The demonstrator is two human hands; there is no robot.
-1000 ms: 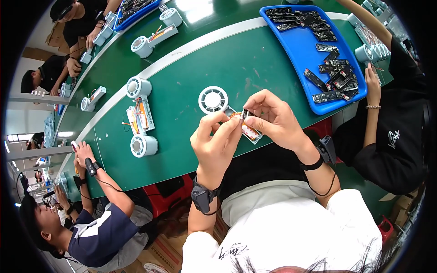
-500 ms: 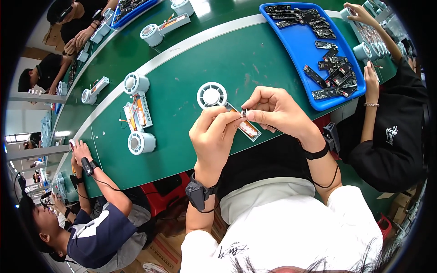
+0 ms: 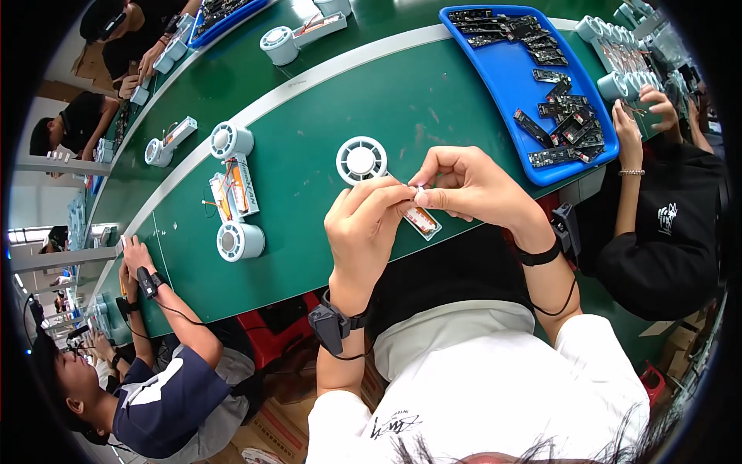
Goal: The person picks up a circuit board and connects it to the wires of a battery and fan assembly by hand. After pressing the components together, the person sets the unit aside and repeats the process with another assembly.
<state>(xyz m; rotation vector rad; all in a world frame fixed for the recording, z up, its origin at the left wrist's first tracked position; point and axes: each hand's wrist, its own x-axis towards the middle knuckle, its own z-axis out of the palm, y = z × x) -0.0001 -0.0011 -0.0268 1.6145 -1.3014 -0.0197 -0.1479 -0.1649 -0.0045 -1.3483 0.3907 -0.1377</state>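
Note:
My left hand [image 3: 363, 232] and my right hand [image 3: 471, 185] meet fingertip to fingertip over the near edge of the green table. Both are closed in a pinch. Between the fingertips shows a small white piece [image 3: 420, 189], gripped by my right thumb and finger; what my left fingers pinch is mostly hidden. Under the hands lies a pale blue fan unit: its round fan head [image 3: 362, 159] shows beyond my left hand. Its long opened handle [image 3: 423, 223], with a light-coloured part inside, sticks out below my fingers. My hands cover the section between.
A blue tray [image 3: 495, 104] of black circuit boards [image 3: 576, 124] stands at the right. To the left lie two fan units with orange wires [image 3: 236, 189]. More fan units [image 3: 280, 46] sit beyond the pale divider strip [image 3: 309, 77]. Co-workers sit on both sides.
My hands stay almost in place; a dark piece at my fingertips gives way to a white one. The far fan units have shifted right. The right-hand co-worker's far hand has come nearer.

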